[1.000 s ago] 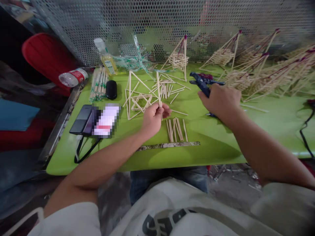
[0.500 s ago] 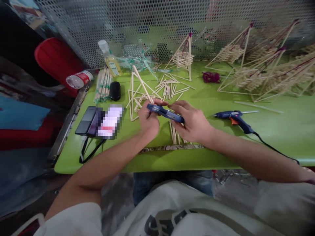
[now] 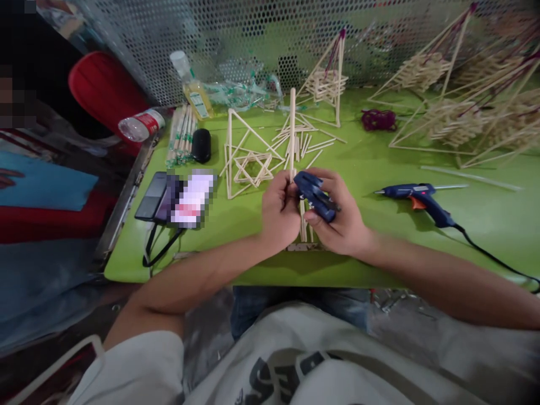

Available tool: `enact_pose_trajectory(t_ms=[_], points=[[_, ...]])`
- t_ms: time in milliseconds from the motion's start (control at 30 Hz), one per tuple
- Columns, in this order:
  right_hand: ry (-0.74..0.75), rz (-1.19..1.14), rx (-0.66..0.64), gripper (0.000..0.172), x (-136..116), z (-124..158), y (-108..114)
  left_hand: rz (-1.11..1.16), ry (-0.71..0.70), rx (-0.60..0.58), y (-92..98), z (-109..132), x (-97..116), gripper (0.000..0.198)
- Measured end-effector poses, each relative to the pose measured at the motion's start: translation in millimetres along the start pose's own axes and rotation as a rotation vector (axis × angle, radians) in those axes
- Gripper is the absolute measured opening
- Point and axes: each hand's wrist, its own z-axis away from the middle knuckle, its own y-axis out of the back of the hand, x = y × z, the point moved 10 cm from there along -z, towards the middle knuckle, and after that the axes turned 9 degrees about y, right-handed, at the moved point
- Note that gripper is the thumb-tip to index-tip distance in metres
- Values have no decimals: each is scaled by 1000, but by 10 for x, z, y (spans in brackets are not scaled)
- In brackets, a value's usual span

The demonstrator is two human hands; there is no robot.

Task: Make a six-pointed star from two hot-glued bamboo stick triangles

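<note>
My left hand point(image 3: 279, 216) is closed around a pale wooden stick point(image 3: 292, 124), which stands up from the fingers, pointing away from me. In my right hand point(image 3: 343, 216) is a dark blue hand tool point(image 3: 317, 197), like a pair of pliers; its tip meets the stick at my left fingers, and the jaws are partly hidden. Short cut sticks point(image 3: 304, 228) lie on the table below my hands. Just left of them rests a flat stick frame with a star shape point(image 3: 253, 169). Beyond, more loose sticks point(image 3: 301, 145) are scattered.
A blue glue gun point(image 3: 411, 192) with a cord lies right on the green table point(image 3: 371, 270). Stick pyramids point(image 3: 447, 124) and purple string point(image 3: 378, 119) are behind. Leftward are phones point(image 3: 192, 199), a black case point(image 3: 201, 146), wrapped chopsticks point(image 3: 182, 135) and bottles point(image 3: 196, 98). Another person's hand point(image 3: 8, 177) shows far left.
Both my hands have shifted right in the view and come closer together. The held stick has swung from a leftward tilt to nearly upright, and the blue tool has turned.
</note>
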Motion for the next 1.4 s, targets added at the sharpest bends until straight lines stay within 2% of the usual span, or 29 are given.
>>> enact_pose_trajectory(t_ms=[67, 133, 267, 400, 467, 533, 600, 733, 800, 867, 1067, 1300, 1400], points=[[4, -48, 38, 53, 5, 30, -23, -4, -195, 39, 36, 8, 79, 19], [11, -95, 64, 58, 0, 42, -53, 13, -275, 24, 12, -13, 76, 29], [-23, -152, 93, 54, 29, 42, -31, 21, -306, -45, -65, -42, 145, 39], [-138, -371, 95, 46, 162, 2, 103, 64, -261, -71, 5, -58, 248, 42], [-199, -471, 79, 39, 271, -40, 214, 70, -246, -97, 53, -84, 242, 42], [-263, -477, 71, 32, 437, -83, 373, 74, -235, -164, 57, -131, 171, 41], [-338, -336, -18, 32, 641, -108, 482, 86, -196, -249, 26, -202, 23, 40], [-378, 268, -412, 58, 955, -104, 468, 37, -68, -316, -40, -347, -310, 43], [-421, 478, -567, 66, 1068, -65, 413, 1, -54, -309, -47, -366, -354, 43], [-450, 584, -654, 72, 1107, -42, 362, -30, -56, -297, -40, -352, -336, 40], [-389, 698, -711, 77, 948, -43, 262, -92, -106, -306, -37, -275, -254, 36], [-358, 670, -675, 69, 774, 3, 234, -206, -127, -315, -62, -301, -334, 32], [-360, 652, -666, 57, 779, -4, 269, -191, -112, -320, -53, -305, -344, 30]])
